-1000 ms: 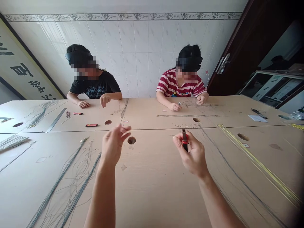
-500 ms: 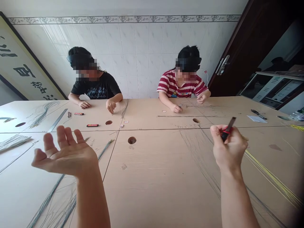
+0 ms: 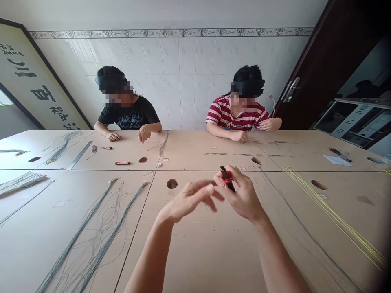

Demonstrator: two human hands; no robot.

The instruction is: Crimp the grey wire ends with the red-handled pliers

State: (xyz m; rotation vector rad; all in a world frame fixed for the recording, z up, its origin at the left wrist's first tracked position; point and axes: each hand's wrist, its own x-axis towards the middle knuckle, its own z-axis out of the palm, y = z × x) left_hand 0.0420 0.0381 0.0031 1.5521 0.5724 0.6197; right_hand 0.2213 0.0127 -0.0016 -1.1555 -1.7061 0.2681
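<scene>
My right hand [image 3: 246, 199] is closed around a utility knife [image 3: 229, 181] with a red and black handle, its dark blade pointing up and to the left. Just left of it, my left hand [image 3: 186, 201] hovers over the table with its fingers bent and apart, slightly blurred. Nothing shows in that hand. Its fingertips come close to the right hand; whether they touch I cannot tell. Bundles of thin grey-green wire [image 3: 88, 224] lie to the left of my left forearm. Yellow wires [image 3: 332, 215] stretch diagonally to the right of my right hand.
Across the wooden table [image 3: 195, 260] sit two people, one in a black shirt [image 3: 131, 118], one in a striped shirt [image 3: 235, 116]. A metal ruler [image 3: 80, 155], red-black objects [image 3: 122, 163] and a pen [image 3: 339, 154] lie toward the far side. Round holes [image 3: 172, 184] pierce the tabletop.
Both hands have moved inward, toward each other in the middle. My left hand has turned from palm up to fingers reaching right. The knife stays in my right hand.
</scene>
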